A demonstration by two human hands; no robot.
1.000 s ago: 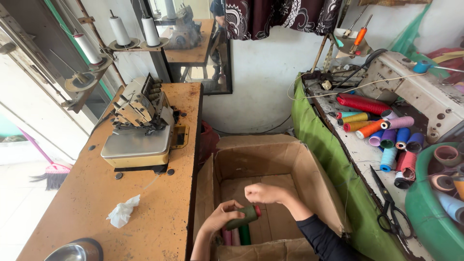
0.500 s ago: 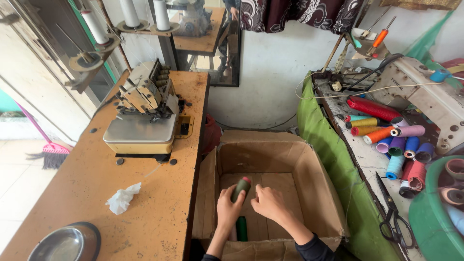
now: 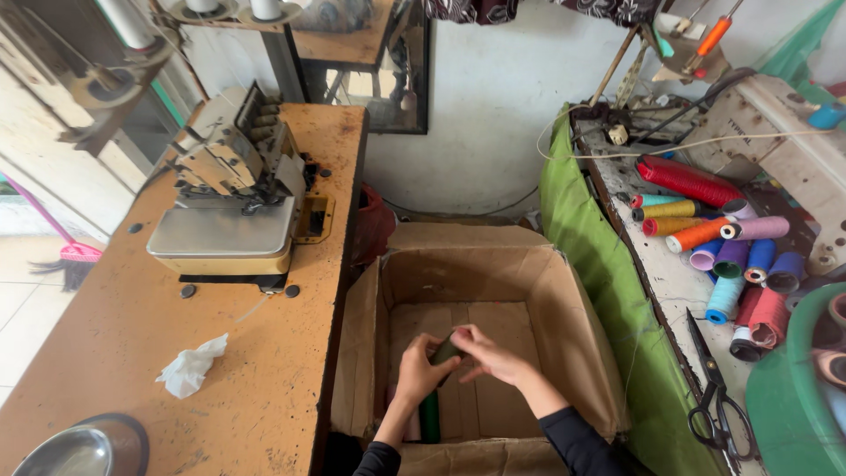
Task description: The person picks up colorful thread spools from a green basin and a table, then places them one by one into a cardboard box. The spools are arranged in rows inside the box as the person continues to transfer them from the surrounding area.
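Both my hands reach down into an open cardboard box (image 3: 582, 317) on the floor. My left hand (image 3: 418, 370) and my right hand (image 3: 487, 353) together grip a dark green thread spool (image 3: 446, 349) held just above the box floor. Below it another green spool (image 3: 430, 418) stands in the box's near left corner, with a pink one (image 3: 411, 428) beside it, partly hidden by my left forearm.
A sewing machine (image 3: 231, 198) sits on the wooden table (image 3: 106, 335) at left, with a crumpled white tissue (image 3: 189, 370) and a steel bowl (image 3: 75, 449). On the right bench lie several coloured thread spools (image 3: 705, 234) and black scissors (image 3: 718, 397). A green cloth (image 3: 608, 291) hangs over the bench edge.
The view has tilted down and closer. My hands, still holding the green spool, have sunk a little lower in the box and drawn together around it.
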